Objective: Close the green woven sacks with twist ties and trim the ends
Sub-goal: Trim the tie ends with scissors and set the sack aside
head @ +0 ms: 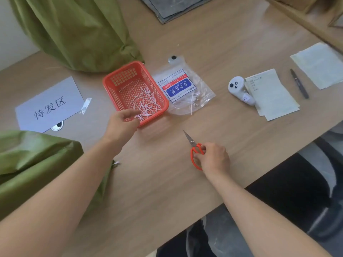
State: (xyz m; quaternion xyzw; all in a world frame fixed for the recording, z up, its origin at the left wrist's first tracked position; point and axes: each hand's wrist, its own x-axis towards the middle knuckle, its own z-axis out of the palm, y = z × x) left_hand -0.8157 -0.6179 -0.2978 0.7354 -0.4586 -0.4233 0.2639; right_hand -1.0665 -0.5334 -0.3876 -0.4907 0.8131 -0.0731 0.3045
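Note:
One green woven sack (37,164) lies at the near left under my left forearm, its tied neck with a white tie (115,163) pointing right. A second green sack (74,30) stands at the far left. My left hand (121,125) hovers at the near rim of the red basket (109,88), fingers curled over the several white tie offcuts (144,102) inside; whether it holds one is unclear. My right hand (213,158) grips the orange-handled scissors (194,151), blades closed and pointing away, low over the table. A clear bag of white ties (183,89) lies right of the basket.
A white paper sign with black characters (50,106) lies left of the basket. A white controller (239,89), note sheets (269,93), a dark pen (299,84) and more paper (321,65) lie to the right. The table edge runs diagonally at the near right.

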